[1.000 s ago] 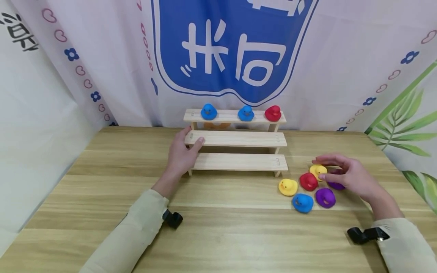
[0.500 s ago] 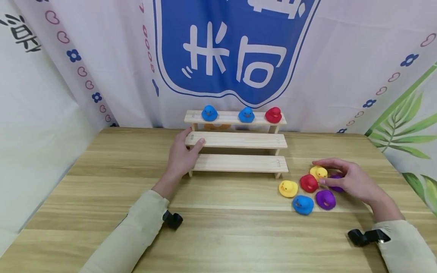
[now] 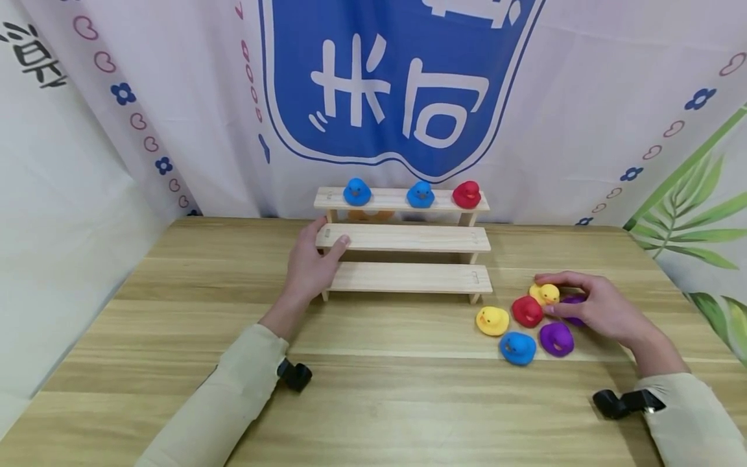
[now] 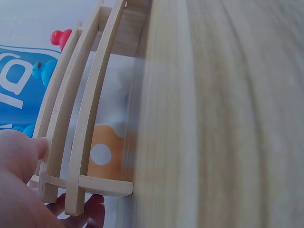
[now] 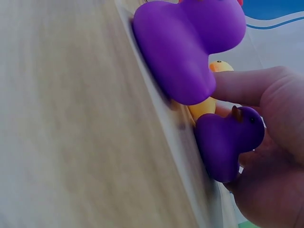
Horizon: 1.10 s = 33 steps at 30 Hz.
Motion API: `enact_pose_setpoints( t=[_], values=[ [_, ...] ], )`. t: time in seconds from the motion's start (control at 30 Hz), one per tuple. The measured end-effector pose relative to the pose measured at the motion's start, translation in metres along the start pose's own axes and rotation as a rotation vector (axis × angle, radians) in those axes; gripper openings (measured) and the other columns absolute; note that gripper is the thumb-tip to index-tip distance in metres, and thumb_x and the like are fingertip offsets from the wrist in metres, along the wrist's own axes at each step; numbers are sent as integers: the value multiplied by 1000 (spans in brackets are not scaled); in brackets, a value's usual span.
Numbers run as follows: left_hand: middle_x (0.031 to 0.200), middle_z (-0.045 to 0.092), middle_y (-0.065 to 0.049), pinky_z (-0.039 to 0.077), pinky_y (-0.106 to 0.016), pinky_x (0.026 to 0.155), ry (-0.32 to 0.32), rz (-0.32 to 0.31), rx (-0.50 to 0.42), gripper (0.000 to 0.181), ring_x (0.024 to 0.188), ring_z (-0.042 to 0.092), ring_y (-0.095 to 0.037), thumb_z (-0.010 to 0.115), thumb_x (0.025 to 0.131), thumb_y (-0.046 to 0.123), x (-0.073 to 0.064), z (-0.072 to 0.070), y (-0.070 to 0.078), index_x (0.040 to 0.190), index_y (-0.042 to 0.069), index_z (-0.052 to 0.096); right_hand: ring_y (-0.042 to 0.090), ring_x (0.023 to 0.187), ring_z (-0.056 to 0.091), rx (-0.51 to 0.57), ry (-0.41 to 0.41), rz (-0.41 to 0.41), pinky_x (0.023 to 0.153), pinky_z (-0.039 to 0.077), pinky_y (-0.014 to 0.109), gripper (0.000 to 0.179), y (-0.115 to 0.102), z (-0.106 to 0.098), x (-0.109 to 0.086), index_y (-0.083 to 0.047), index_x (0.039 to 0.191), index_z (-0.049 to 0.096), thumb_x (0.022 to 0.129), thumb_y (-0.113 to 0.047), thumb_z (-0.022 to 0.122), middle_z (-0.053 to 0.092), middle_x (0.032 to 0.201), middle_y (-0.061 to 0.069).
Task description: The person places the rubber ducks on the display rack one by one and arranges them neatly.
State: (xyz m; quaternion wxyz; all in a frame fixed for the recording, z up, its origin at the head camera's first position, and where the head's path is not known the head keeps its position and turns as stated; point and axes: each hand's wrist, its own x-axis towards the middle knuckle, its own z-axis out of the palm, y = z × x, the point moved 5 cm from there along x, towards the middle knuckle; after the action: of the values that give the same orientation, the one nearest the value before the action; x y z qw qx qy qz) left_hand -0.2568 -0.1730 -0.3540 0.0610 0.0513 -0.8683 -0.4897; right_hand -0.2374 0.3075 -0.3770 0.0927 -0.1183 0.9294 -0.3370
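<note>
My left hand (image 3: pixel 312 263) grips the left end of a three-tier wooden display stand (image 3: pixel 408 239), thumb on top of the middle shelf; the left wrist view has fingers (image 4: pixel 97 211) under the shelf ends. At the right, my right hand (image 3: pixel 601 301) pinches a yellow rubber duck (image 3: pixel 545 294) between thumb and fingers, low at the table. A red duck (image 3: pixel 528 312) sits right beside it. One purple duck (image 5: pixel 228 142), partly hidden in the head view, lies under the palm. Another purple duck (image 3: pixel 557 339) is nearer the front and covers part of the thumb in the right wrist view.
On the top shelf stand two blue ducks, one left (image 3: pixel 357 192) and one further right (image 3: pixel 421 194), plus a red duck (image 3: pixel 467 194). A second yellow duck (image 3: pixel 493 321) and a blue duck (image 3: pixel 517 348) lie on the wooden table (image 3: pixel 373 402). A printed curtain (image 3: pixel 583 130) hangs behind.
The right hand has shifted slightly toward the front around the yellow duck, which has turned a little, its face now more toward the camera. The left hand stays on the stand.
</note>
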Motion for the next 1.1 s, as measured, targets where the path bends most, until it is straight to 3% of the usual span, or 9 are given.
enact_pose_setpoints(
  t=[0.17,0.5,0.57,0.63,0.7,0.8,0.9,1.1],
  values=[
    [173,31,-16,30,-56,131,1,9,-5,76,160,32,-37,59,108,42,0,0,1,168,11,27,45,139,53,8,8,7,110,46,65,44,0,-1,0,-10,144,64,103,-25,72,59,153,21],
    [174,30,-15,30,-57,131,1,1,4,75,160,31,-38,59,108,42,1,0,0,169,12,26,53,140,50,56,42,70,111,45,72,56,1,-1,-1,-9,154,54,107,-36,65,54,154,27],
    [173,30,-15,30,-56,131,1,2,3,76,160,31,-37,59,108,42,1,0,0,169,12,26,52,140,50,56,54,73,110,47,69,56,1,-2,0,-9,154,54,107,-36,64,54,154,27],
    [173,31,-16,30,-56,131,1,3,1,76,160,32,-37,59,108,42,1,0,0,169,11,27,48,138,52,46,73,67,109,55,51,55,0,-4,0,-10,153,55,107,-36,65,55,153,25],
    [173,31,-16,30,-56,131,2,4,-1,76,159,32,-37,59,108,42,1,0,0,169,11,27,33,134,56,34,99,47,103,57,29,52,-1,-5,0,-11,151,57,106,-35,66,57,151,22],
    [173,31,-15,30,-56,131,2,8,-2,75,159,33,-37,59,108,42,0,0,0,169,11,27,7,122,57,20,141,2,88,47,5,48,-5,-8,0,-11,148,61,106,-31,67,61,148,19],
    [173,32,-15,30,-56,131,2,9,-2,75,159,33,-36,59,108,42,0,0,0,168,11,27,4,119,56,15,165,-22,87,45,3,46,-11,-9,-1,-12,147,62,106,-31,68,61,147,18],
    [174,30,-15,29,-56,131,1,4,-5,75,160,31,-37,59,108,42,1,0,0,169,12,27,39,133,54,9,160,9,93,46,20,50,-24,-9,0,-16,150,59,106,-38,66,57,152,17]
  ],
)
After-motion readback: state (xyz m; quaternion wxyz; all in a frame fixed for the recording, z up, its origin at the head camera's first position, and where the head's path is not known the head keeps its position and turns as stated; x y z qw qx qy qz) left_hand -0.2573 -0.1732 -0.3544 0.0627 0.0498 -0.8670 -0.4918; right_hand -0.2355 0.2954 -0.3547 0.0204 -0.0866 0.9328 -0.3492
